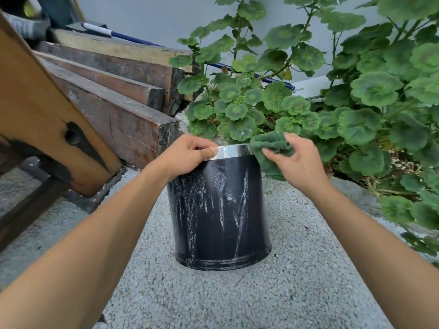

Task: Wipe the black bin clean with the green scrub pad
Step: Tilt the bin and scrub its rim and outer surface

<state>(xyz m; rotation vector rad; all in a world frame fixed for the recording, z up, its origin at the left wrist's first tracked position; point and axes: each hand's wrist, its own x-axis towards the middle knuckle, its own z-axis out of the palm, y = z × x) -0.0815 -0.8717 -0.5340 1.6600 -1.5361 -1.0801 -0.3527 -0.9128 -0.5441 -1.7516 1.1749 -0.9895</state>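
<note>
So over on the far left we've got a big orange-brown slanted beam point(35, 98) with a dark knot in it, and right next to it a stack of dark weathered wooden planks point(118, 108) lying on their sides, ends pointing toward us. Behind those, a blue-handled pole point(135, 39) runs along the base of the pale wall point(147, 17). Moving in, our left hand point(187, 154) is clamped on the top edge of the black bin point(221, 210): thumb laid flat across the shiny silver band point(234, 150) that rings the rim, fingers curled over the lip, so that's a proper grasp on the bin. The bin itself sits dead center in front of us, standing on the pebbled ground point(213, 300) between our two forearms, wider end down. Its side is pretty grimy, with whitish streaks and runs all down the black surface. On the right side of the rim there's the green scrub pad point(268, 143), bunched up and draped over the bin's upper right edge, touching the silver band and hanging down the side a bit. Our right hand point(299, 162) has hold of it, thumb pressed on the front of the pad and fingers wrapped around it from behind. Past that hand, and behind the bin too, a leafy plant point(370, 96) with round scalloped green leaves fills the whole right side, some of the leaves just beside the pad.
</note>
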